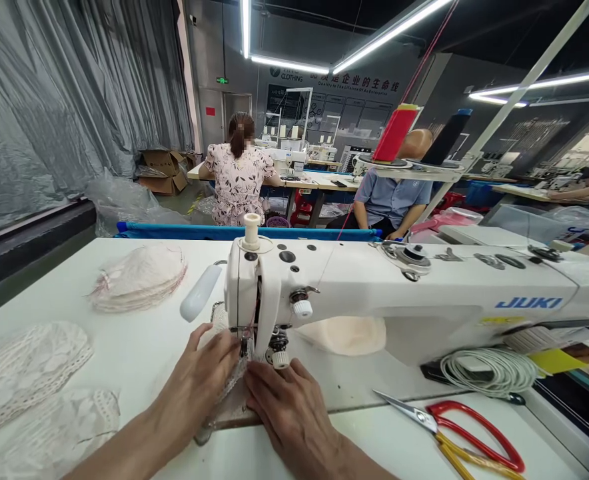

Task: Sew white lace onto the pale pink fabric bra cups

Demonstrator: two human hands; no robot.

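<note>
A white JUKI sewing machine (354, 287) stands before me, red thread running down to its needle. Under the presser foot (245, 347) lies a narrow strip of white lace fabric (232, 383). My left hand (199, 373) is closed on the lace from the left, fingertips close beside the foot. From the right, my right hand (292, 403) pinches the same fabric just in front of the foot; its fingertips are partly hidden. Behind the needle area, a beige cup-shaped pad (352, 335) rests on the machine bed.
Stacked pale fabric cups (139, 277) and lace pieces (29, 373) lie at left. Red-and-yellow-handled scissors (427, 420) and a coiled white cord (489, 373) are at right. Red (395, 133) and dark (447, 137) thread cones stand above. Two people (242, 173) sit beyond the table.
</note>
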